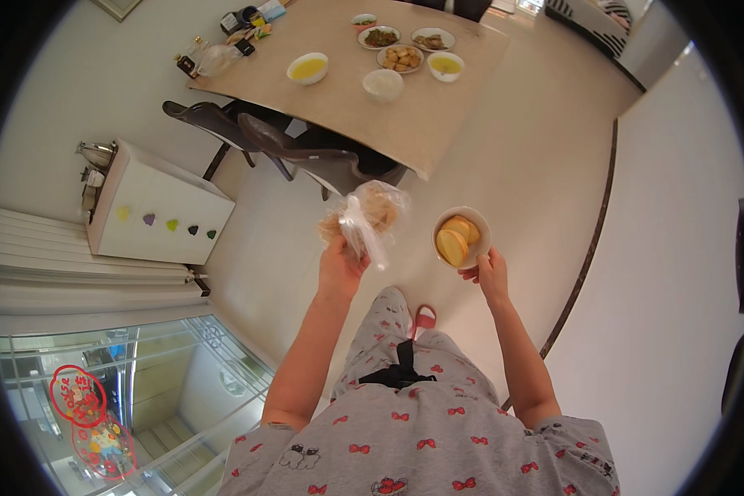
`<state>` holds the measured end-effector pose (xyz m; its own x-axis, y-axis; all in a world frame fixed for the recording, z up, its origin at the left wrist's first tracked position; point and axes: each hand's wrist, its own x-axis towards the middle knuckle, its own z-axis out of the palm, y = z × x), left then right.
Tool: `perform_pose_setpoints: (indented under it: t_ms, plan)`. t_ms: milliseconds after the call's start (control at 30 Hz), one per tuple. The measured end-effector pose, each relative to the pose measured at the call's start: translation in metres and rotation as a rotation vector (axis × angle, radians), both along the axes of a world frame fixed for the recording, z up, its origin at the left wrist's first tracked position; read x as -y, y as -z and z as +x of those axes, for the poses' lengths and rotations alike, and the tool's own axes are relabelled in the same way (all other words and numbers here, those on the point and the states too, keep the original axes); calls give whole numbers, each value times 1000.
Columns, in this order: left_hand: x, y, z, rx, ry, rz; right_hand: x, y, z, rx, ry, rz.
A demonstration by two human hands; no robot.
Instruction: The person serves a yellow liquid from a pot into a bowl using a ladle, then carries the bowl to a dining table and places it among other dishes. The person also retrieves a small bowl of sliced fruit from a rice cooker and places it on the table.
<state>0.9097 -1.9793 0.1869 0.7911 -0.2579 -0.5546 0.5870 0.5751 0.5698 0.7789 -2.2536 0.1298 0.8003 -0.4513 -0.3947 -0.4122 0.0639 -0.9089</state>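
Note:
My left hand (343, 269) is closed on a clear plastic bag (364, 219), gripped near its gathered side. Light brown food shows through the film, though its exact kind is unclear. In my right hand (486, 274) is a white bowl (440, 221), pinched by its near right rim. Several yellow slices with a tan edge (455, 240), perhaps bread or buns, lie in the bowl. Both hands are held out in front of me over the floor, with the bag to the left of the bowl and a gap between them.
Ahead stands a dining table (422, 124) with bowls of yellow liquid (308, 69), plates of food (400, 58) and bottles (186, 64) at its far left. Dark chairs (306, 153) line its near side. A white cabinet (161, 207) and a glass door (165, 388) are left; a white wall (670, 248) is right.

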Motion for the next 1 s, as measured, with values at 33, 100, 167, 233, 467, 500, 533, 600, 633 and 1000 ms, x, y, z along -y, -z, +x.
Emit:
perform_pose_setpoints:
  t_ms: [33, 100, 167, 233, 467, 500, 533, 600, 633, 1000]
  plan:
    - [2, -2, 21, -12, -11, -15, 5, 1, 24, 5, -3, 19]
    - [7, -3, 66, -20, -47, 9, 20, 12, 73, 10, 3, 56]
    - [15, 4, 120, -48, -125, 59, 34, 31, 125, 11, 13, 91]
    - [22, 13, 172, -60, -170, 55, 43, 43, 167, -11, -6, 118]
    - [68, 56, 340, -70, -261, 80, 74, 99, 304, -86, 26, 114]
    - [78, 60, 359, -81, -300, 130, 78, 105, 315, -103, 23, 121]
    - [83, 62, 376, -86, -333, 182, 81, 108, 325, -114, 24, 131]
    - [84, 87, 410, -96, -398, 167, 90, 107, 353, -89, 10, 141]
    - [82, 104, 425, -101, -438, 157, 93, 106, 361, -64, -6, 146]
    - [125, 204, 531, -223, -120, 387, 151, 108, 450, -88, -176, 213]
